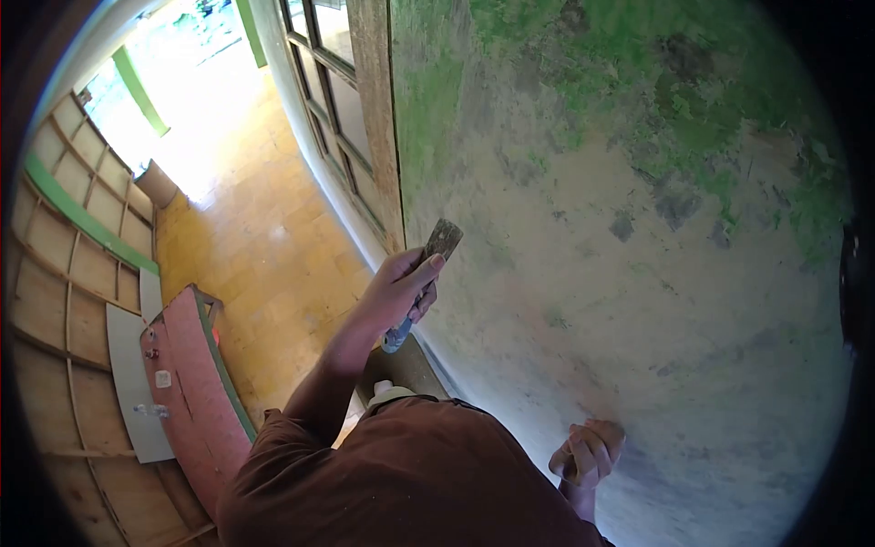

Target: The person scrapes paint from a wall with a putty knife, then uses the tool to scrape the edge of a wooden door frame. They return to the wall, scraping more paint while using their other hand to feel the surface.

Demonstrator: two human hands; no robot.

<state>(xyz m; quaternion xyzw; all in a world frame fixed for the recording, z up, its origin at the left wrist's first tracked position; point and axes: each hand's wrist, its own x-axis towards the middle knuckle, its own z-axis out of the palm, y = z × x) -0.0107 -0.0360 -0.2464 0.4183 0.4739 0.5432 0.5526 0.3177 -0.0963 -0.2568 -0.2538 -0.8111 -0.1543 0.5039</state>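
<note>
My left hand (pixel 398 290) is closed round a scraper (pixel 444 239) with a flat, dirt-crusted blade. The blade points up and away from me, and the grey-blue handle end (pixel 396 336) sticks out below my fingers. In this view the blade overlaps the lower left of a wall (pixel 565 301). Patches of green paint and grey marks cover the wall's upper part, while lower down the surface is pale and bare. Low on the right, my right hand (pixel 591 453) is curled into a fist close by the wall, with nothing showing in it.
A wooden window frame (pixel 375 109) borders the wall on the left. Yellow tiled floor (pixel 246 182) runs toward a bright opening. Along the left stand a red table (pixel 196 392) with small items on it, and a wooden lattice partition (pixel 68 301). A brown box (pixel 157 185) stands farther back.
</note>
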